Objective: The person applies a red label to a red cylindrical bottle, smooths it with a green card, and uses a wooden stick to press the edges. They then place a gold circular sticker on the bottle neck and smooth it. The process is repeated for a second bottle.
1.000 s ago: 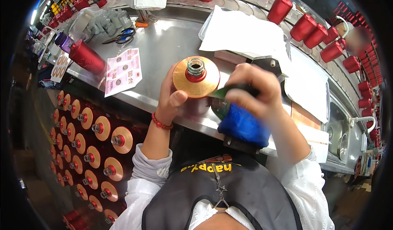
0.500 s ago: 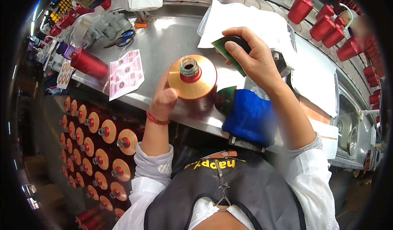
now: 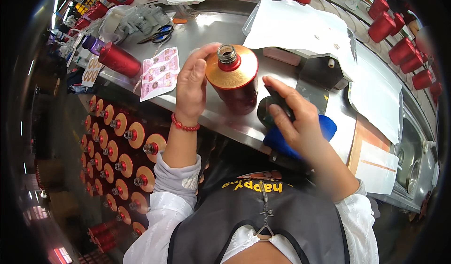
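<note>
Left fingers loosely touch a likely heavy, slick red bottle, best gripped mid-body; right fingers clasp a dark tool.

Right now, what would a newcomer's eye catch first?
First, the gold-shouldered red bottle at centre, the left hand at its left side. Then the bright blue pad at the bench's near edge, below the dark tool in the right hand. Lower left, rows of gold-topped bottles stand out.

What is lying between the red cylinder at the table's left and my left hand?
In the head view, a pink printed sheet lies between the red cylinder and the left hand.
</note>
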Demonstrator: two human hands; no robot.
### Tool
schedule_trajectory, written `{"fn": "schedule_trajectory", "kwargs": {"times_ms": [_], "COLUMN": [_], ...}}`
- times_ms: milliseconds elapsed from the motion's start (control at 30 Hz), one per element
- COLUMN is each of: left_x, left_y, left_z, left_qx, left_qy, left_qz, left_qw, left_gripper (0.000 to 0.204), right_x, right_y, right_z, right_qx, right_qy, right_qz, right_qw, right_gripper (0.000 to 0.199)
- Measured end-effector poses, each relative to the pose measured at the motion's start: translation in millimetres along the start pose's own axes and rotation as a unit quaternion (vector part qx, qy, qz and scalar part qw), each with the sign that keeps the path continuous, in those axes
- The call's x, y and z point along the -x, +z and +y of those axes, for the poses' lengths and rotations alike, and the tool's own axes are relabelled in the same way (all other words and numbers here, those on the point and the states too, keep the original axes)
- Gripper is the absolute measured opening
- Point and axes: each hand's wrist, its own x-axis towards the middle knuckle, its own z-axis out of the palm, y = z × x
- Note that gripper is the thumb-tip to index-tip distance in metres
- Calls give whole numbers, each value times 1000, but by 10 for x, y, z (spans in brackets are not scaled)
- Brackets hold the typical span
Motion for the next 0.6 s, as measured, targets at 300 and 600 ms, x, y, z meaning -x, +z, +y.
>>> {"fn": "schedule_trajectory", "kwargs": {"times_ms": [300,600], "left_x": [180,46], "left_y": [149,234], "left_z": [512,772], "left_qx": [-504,-646], "left_qy": [281,319], "left_qz": [-68,-134], "left_qw": [814,681], "left_gripper": [36,23], "right_x": [-90,-28], "right_y": [-39,-3], "right_z": [-25,-75], "right_qx": [-34,-162], "right_qy": [30,56], "right_qz": [17,56], "right_qw": [999,984], "right_gripper": [45,41]}}
